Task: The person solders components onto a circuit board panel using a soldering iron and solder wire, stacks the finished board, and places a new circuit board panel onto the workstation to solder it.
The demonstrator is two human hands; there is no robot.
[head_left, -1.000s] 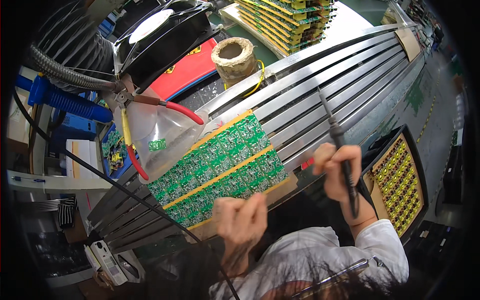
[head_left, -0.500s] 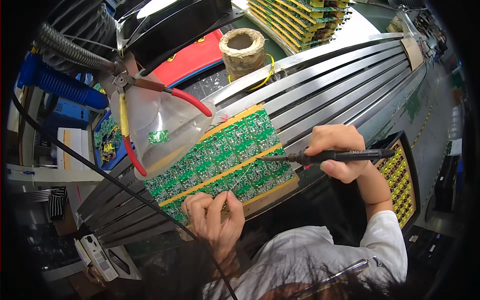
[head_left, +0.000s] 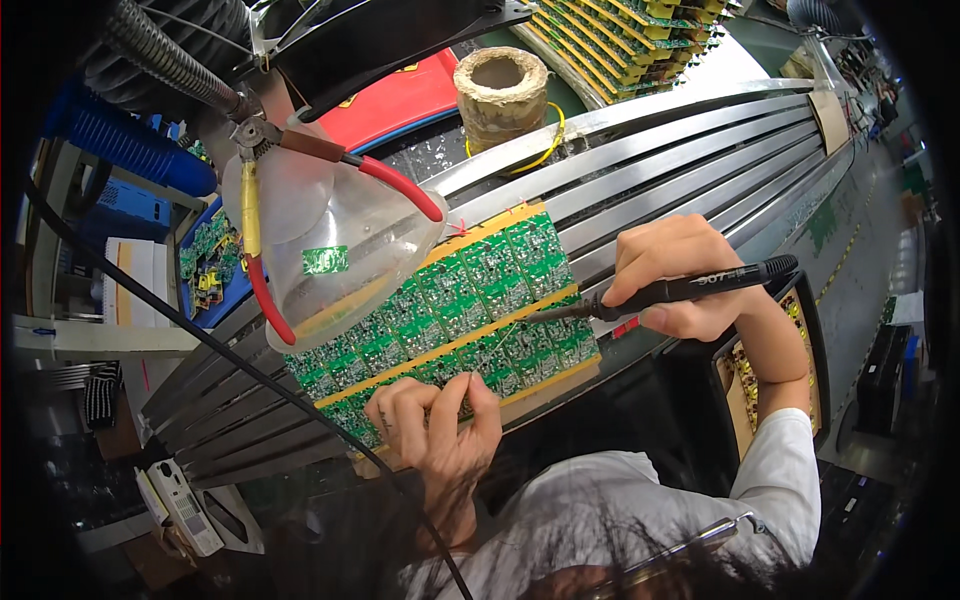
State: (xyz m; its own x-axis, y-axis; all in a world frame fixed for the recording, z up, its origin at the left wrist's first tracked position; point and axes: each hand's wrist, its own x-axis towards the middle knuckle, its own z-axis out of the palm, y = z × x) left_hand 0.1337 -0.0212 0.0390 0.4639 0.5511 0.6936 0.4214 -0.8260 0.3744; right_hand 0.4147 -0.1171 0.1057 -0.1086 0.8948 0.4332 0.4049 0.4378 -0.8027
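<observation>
My right hand [head_left: 680,265] is closed around the black handle of a soldering iron [head_left: 715,285]. Its thin tip points left, down at a green circuit board panel [head_left: 480,275] with yellow strips and rows of soldered parts. At the panel's near edge, my left hand [head_left: 440,425] pinches a thin solder wire [head_left: 492,352] that slants up toward the iron's tip. Whether wire and tip touch is too small to tell. Over the panel's far left part hangs a clear plastic funnel hood [head_left: 385,255], with red grips beside it.
The panel lies across metal slats [head_left: 690,150]. Behind it stand a thick worn roll [head_left: 510,130], a red folder [head_left: 400,105] and stacked boards [head_left: 610,50]. A black cable [head_left: 230,355] crosses at left. A tray with yellow parts [head_left: 745,385] is beyond my right forearm.
My right hand and the iron's handle have moved slightly up in the picture, with the tip still at the panel. My left hand keeps its pinch and has shifted slightly right.
</observation>
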